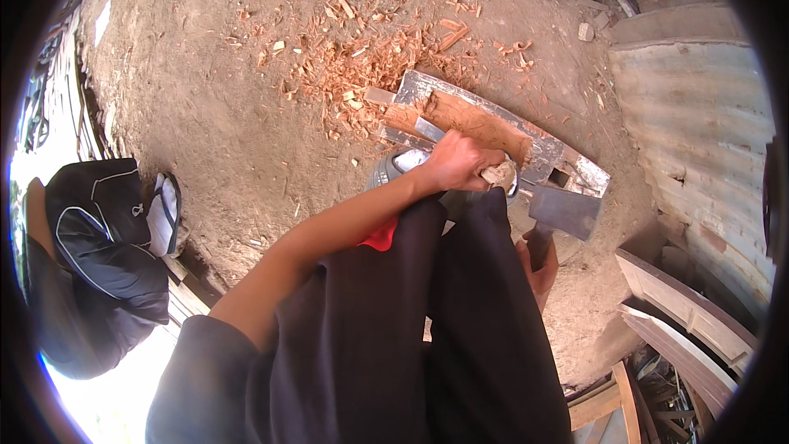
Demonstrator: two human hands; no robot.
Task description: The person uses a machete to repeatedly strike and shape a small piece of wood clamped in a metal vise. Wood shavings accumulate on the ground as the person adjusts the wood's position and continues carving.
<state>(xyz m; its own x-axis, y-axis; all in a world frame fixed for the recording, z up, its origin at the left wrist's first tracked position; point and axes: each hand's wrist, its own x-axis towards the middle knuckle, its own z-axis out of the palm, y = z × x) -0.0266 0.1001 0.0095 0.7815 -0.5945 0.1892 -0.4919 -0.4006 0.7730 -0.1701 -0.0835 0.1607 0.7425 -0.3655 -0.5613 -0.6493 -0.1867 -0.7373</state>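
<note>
My left hand is closed around a chisel. Its flat metal blade points up and left against the wood, while a pale, battered handle end sticks out by the thumb side. Below it lies a long wooden block with an orange hollow cut into it and worn, whitish edges. At the right, my right hand, partly hidden by my knee, grips the handle of a broad, dark, flat-bladed tool. That blade is held near the block's right end, apart from the chisel handle.
Orange wood shavings cover the dirt floor beyond the block. My footwear is close beside it. A person in black clothes sits at the left. Corrugated metal sheeting stands on the right, with wooden boards below.
</note>
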